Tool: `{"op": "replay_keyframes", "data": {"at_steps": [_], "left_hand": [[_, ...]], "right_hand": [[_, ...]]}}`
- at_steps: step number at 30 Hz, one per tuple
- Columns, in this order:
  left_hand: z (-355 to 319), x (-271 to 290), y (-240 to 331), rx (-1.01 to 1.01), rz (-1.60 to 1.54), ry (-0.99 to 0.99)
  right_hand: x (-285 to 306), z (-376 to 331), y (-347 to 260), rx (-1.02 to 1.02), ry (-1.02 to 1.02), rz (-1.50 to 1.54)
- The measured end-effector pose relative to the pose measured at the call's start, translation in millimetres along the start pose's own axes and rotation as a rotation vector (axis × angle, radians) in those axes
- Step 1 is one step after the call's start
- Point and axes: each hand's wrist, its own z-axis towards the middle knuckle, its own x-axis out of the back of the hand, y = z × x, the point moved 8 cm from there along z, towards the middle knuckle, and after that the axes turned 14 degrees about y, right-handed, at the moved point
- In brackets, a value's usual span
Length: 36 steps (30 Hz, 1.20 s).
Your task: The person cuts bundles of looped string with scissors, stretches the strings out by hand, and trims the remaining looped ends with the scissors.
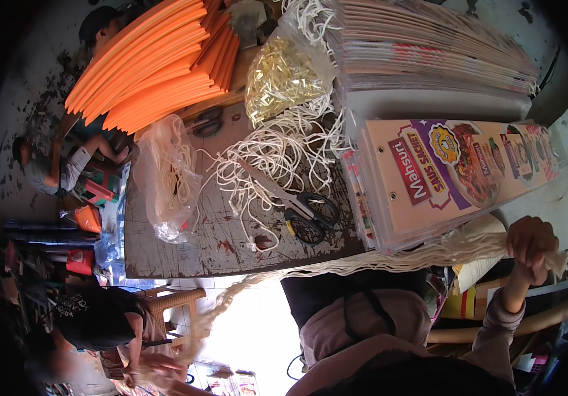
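A long bundle of cream cords (390,265) stretches across in front of me, along the table's near edge. At the right end my right hand (532,245) is closed in a fist around it, with a short tuft sticking out beyond. The bundle slopes down to the lower left, where my left hand (155,371) is closed on its other end, blurred by motion. Scissors with black handles (312,214) lie spread on the table, beside a tangle of loose white cord (257,158). Left of these is a clear plastic bag (170,178) with cord inside.
The dark scratched table (231,254) also bears a stack of orange folded sheets (158,66), a bag of small gold pieces (287,79), dark-handled scissors (207,123) and stacked printed cards (462,171) with eyelets. A person in black (99,317) sits close at lower left, near a plastic chair (177,301).
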Motion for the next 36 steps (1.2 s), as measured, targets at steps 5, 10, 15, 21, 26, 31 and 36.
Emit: {"op": "replay_keyframes", "data": {"at_steps": [5,10,15,21,26,31,36], "left_hand": [[-115,-166,-93,0.754,-0.018,-0.969],[-93,-253,-123,0.105,0.419,-1.1],[-130,-293,-147,-0.065,0.23,-1.349],[-209,-275,-187,0.169,0.206,-1.682],[-187,-293,-176,0.254,0.24,-1.566],[-192,-267,-182,0.278,0.369,-1.579],[-164,-265,-163,0.426,0.257,-1.611]], "right_hand": [[-20,4,-22,0.029,0.007,0.169],[-5,7,-45,0.018,-0.045,0.388],[-26,24,-61,-0.067,-0.265,0.689],[-5,15,-81,0.015,-0.023,0.756],[21,8,-68,0.094,0.159,0.662],[40,7,-47,0.058,0.241,0.612],[75,5,-28,0.065,0.447,0.59]]}}
